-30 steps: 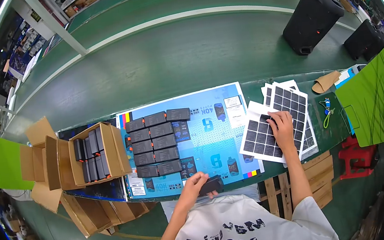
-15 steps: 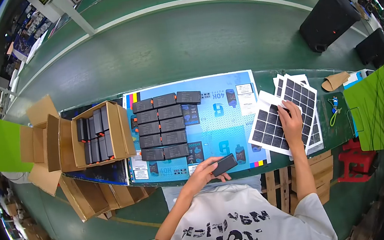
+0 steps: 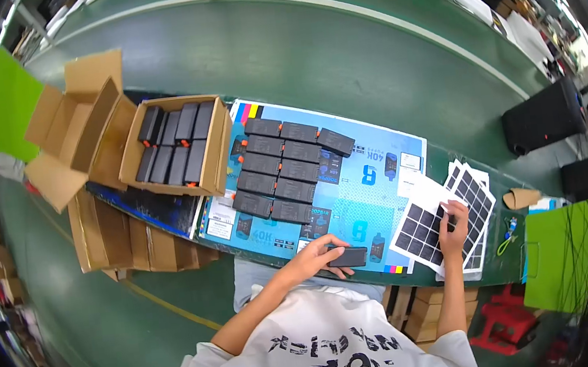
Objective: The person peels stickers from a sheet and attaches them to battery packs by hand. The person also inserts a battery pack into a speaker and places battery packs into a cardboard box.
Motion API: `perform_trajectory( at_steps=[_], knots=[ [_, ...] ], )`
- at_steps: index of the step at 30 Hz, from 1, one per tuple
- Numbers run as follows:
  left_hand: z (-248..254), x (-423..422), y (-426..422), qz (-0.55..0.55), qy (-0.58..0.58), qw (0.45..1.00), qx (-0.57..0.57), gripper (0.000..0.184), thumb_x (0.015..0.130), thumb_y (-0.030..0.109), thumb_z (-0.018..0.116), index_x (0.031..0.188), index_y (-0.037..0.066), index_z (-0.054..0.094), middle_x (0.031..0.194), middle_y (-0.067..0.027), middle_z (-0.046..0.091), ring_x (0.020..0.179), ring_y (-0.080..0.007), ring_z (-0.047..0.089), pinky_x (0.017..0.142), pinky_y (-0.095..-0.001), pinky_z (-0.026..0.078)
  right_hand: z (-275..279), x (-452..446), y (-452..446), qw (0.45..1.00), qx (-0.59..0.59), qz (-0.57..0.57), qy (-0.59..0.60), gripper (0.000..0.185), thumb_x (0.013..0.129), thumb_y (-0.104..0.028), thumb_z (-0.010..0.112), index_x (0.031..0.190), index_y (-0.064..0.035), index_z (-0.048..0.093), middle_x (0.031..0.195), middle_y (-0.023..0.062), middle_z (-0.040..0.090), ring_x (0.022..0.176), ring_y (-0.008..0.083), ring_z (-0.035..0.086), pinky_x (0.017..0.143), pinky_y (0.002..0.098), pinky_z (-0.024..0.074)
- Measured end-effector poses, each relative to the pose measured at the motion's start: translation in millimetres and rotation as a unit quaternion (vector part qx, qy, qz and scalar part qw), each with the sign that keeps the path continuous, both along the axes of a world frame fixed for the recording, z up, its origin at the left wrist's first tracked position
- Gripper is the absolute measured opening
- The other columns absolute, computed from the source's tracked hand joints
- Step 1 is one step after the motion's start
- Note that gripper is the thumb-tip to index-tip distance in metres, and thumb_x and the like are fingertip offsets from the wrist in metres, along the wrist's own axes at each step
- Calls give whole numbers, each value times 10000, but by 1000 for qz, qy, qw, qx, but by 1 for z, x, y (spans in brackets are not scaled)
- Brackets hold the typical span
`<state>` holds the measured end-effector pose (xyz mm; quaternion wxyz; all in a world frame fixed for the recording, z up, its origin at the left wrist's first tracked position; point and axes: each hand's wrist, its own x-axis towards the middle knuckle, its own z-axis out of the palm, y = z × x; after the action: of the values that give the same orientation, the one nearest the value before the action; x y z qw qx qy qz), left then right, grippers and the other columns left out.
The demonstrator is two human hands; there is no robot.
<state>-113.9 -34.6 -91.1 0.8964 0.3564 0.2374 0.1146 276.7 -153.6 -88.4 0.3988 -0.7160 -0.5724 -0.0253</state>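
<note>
My left hand (image 3: 315,260) is closed around a flat black rectangular device (image 3: 350,257), held level near the front edge of the table. On the right, my right hand (image 3: 453,225) has its fingers bent together over a white sheet of black rectangular labels (image 3: 418,235). Whatever is between those fingertips is too small to make out. The upper part of this sheet is bare white. More label sheets (image 3: 474,192) lie overlapped under and beside it. Left of centre, black devices (image 3: 300,170) with small orange parts lie in two columns on a blue printed sheet (image 3: 370,147).
An open cardboard box (image 3: 225,151) holding several black devices stands left of the rows. Further left is another cardboard box (image 3: 95,126) with raised flaps. A brown paper roll (image 3: 522,197) and a green cord (image 3: 506,244) lie at right, near a green panel (image 3: 559,255).
The camera view has turned, so the table appears slanted. My right hand's fingers have drawn together on the label sheet. My left hand still holds the device, its face now turned more upward.
</note>
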Motion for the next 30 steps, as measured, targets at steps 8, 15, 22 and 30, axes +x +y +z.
perform_trajectory(
  at_steps=[8, 15, 22, 30],
  knots=[
    [-18, -7, -5, 89, -58, 992, 67, 397, 1083, 27, 508, 1476, -15, 468, 1382, -213, 606, 1183, -297, 699, 1032, -389, 603, 72, -57, 21, 995, -19, 7, -94, 133, 904, 68, 715, 1014, -1, 685, 1255, 160, 620, 1119, 306, 627, 919, 366, 527],
    [-2, -14, 1, 91, -24, 993, 65, 357, 1100, 94, 543, 1436, -21, 503, 1279, -239, 658, 1133, -332, 730, 1009, -405, 609, 70, -182, 33, 866, -178, 50, 464, 110, 994, 34, 670, 1094, 20, 625, 928, 50, 662, 741, 103, 632, 633, 246, 489],
    [-8, -14, 1, 111, -31, 992, 59, 359, 1097, 83, 540, 1437, -28, 506, 1368, -174, 600, 1202, -299, 688, 1018, -405, 611, 50, -216, 32, 835, -199, 54, 511, 372, 975, 16, 719, 1263, -9, 485, 952, 85, 681, 781, 115, 662, 633, 248, 506],
    [-8, -15, 8, 93, -45, 995, 11, 367, 1090, 84, 541, 1436, -31, 504, 1448, -158, 555, 1209, -342, 682, 1038, -435, 604, 33, -227, 32, 876, -173, 28, 449, 290, 967, 36, 720, 1140, -3, 491, 963, 109, 688, 825, 125, 680, 726, 262, 554]
  ],
)
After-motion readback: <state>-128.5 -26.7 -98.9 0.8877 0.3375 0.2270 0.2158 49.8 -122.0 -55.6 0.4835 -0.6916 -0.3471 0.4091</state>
